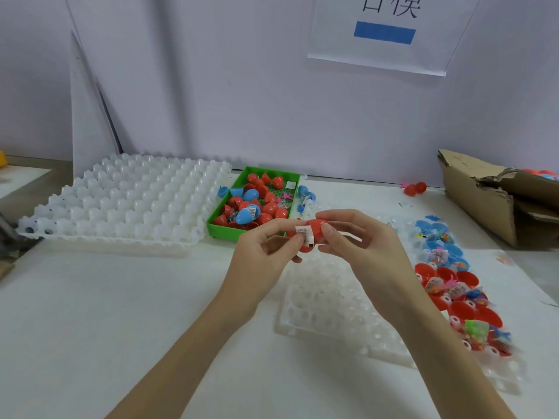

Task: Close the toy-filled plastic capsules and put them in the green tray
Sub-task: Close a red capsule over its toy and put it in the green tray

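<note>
Capsule: I hold the red capsule (311, 234) above the tabletop's middle, near the green tray (239, 189).
Hands: left hand (266, 249) and right hand (357, 240) pinch it.
Advice: I should align the halves, then squeeze evenly.

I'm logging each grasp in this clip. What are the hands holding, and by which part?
Both hold one red capsule: the left hand pinches its left end near the white label, and the right hand grips its right end.

A torn cardboard box (496, 201) sits beside a wall sign (384, 31).
</note>
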